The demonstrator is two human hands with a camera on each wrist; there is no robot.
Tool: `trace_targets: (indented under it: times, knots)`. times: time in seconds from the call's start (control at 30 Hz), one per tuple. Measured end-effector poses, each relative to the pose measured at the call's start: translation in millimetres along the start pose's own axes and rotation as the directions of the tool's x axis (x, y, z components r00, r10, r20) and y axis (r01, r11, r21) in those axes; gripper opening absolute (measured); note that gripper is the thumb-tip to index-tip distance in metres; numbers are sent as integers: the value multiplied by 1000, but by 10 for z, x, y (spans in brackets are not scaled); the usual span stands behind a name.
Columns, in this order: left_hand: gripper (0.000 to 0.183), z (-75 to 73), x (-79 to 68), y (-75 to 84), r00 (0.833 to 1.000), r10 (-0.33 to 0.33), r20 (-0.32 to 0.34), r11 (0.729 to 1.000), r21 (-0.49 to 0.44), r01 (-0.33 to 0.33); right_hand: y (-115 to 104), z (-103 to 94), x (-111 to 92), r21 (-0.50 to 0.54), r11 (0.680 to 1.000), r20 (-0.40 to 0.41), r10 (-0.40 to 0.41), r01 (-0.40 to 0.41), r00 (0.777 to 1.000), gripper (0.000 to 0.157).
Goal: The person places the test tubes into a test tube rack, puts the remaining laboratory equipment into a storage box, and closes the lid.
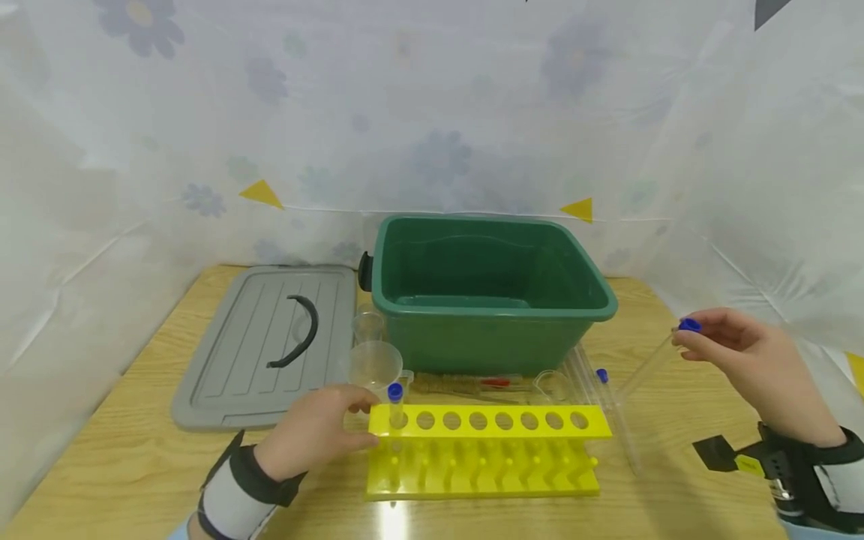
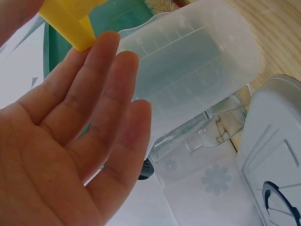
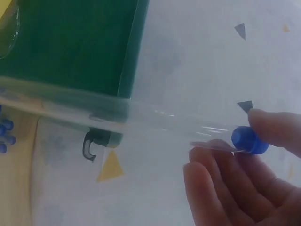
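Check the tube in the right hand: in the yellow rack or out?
Out: the right hand pinches the tube at its blue cap, well right of the yellow rack.

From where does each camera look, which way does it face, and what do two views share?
Head: worn on the head, facing forward and down at the rack and bin; left hand and right hand show.
Left wrist: worn there, facing the beaker and lid; the left hand shows, palm toward camera.
Right wrist: worn there, facing the held tube, bin behind; part of the right hand shows.
Shared: head and right wrist both show the held tube.
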State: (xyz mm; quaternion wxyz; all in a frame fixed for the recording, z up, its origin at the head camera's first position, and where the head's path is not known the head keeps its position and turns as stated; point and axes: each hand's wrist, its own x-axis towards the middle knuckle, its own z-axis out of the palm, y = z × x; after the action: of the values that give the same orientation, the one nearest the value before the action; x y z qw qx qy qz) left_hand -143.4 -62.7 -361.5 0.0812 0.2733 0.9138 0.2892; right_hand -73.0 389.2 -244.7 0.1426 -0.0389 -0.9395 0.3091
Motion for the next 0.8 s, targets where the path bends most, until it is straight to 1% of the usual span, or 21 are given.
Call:
trace_targets:
  times: [0.2,0.4,0.5,0.63,0.73,0.8]
  knots:
    - [39,5,4,-8,1000,6,-4,1000,6,-6,-106,-38,-30,-3,1000,-1,-28,28,1000,16]
    - [39,4,-10,-2,1000,-11,-2,1000,-5,11,-250,-34,-63,15,997,-6,-74,74,997,19]
    - [39,0,-22,1,1000,-19,-1,1000,-6,19,-342,-17,-71,3,997,0,-82,82,997,19]
    - [39,-5,-23,3,1000,-9,-10,1000,-4,9,-484,21,-70,-55,996,14,-76,77,997,23]
    - [39,-5,-13,10,1000,2,-16,1000,-2,-2,-585,74,-65,-50,992,23,-114,115,993,24]
    - [39,-5,-6,18,1000,2,-15,1000,-2,-3,-645,117,-68,-19,988,35,-153,153,988,22]
